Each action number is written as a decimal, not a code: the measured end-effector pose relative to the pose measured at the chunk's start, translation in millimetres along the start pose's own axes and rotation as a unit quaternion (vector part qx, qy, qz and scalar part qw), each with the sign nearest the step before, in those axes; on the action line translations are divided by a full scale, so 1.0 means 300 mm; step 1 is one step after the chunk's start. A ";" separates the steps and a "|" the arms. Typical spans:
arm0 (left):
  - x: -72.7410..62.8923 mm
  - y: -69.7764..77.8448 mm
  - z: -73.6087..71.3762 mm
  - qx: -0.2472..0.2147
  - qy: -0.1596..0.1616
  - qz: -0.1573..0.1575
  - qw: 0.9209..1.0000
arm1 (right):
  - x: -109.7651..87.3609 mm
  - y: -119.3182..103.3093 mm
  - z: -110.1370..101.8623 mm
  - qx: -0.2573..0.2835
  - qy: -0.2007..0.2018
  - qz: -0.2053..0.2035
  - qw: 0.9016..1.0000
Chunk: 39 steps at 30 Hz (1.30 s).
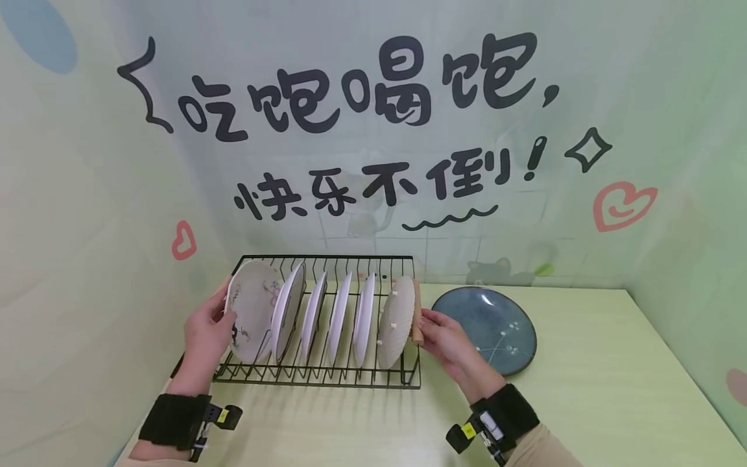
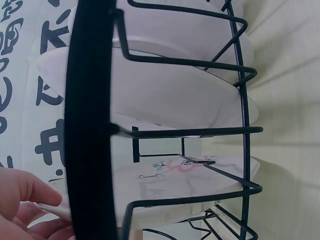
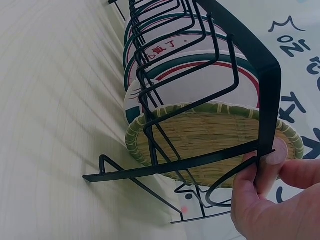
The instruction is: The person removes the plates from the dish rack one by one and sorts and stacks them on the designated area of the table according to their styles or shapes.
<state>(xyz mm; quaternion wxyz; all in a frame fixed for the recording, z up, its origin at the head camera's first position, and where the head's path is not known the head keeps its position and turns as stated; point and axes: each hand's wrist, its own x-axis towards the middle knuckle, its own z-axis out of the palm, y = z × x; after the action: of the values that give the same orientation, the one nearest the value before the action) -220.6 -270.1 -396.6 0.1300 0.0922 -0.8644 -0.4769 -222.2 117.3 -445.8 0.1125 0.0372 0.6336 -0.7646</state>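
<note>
A black wire dish rack (image 1: 373,387) stands on the table with plates upright in its slots. At its left end, my left hand (image 1: 207,334) pinches the rim of a white floral plate (image 1: 251,331) between thumb and fingers. My right hand (image 1: 449,344) grips the wooden handle (image 1: 417,314) at the rack's right end. Just inside that end stands a round woven bamboo tray (image 3: 200,135), shown through the wires in the right wrist view. Between tray and floral plate are several white plates (image 1: 340,318), some with green and red rims in the right wrist view.
To the right of the rack lies a dark blue plate (image 1: 496,331) with a pale plant pattern. A fabric backdrop (image 1: 373,78) with black lettering hangs behind the table (image 1: 595,363), and side hangings (image 1: 76,259) flank it.
</note>
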 end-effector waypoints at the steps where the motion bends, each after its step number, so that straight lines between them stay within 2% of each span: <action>1: -0.001 -0.001 -0.002 0.000 0.002 -0.005 1.000 | 0.001 -0.001 0.001 0.001 -0.001 0.000 1.000; 10: -0.010 -0.016 -0.007 -0.012 0.029 -0.036 0.999 | 0.006 -0.003 0.011 0.004 -0.003 0.000 1.000; 17: -0.016 -0.006 -0.005 -0.018 0.033 -0.034 0.999 | 0.001 -0.001 0.008 0.004 -0.001 0.001 1.000; 23: -0.021 -0.004 -0.010 -0.043 0.033 -0.050 0.997 | 0.000 0.002 0.007 0.004 -0.001 -0.002 1.000; 31: -0.022 0.012 -0.025 -0.041 0.046 -0.065 0.996 | -0.001 -0.003 0.010 0.007 -0.002 -0.007 1.000; 39: -0.022 0.017 -0.013 -0.048 0.062 -0.070 0.994 | 0.001 0.000 0.005 0.011 0.002 -0.006 1.000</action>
<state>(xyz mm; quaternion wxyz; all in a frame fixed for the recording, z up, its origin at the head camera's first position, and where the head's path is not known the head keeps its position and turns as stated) -213.3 -268.7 -391.0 0.1539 0.1757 -0.8223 -0.5188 -222.4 115.7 -445.7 0.1061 0.0365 0.6252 -0.7723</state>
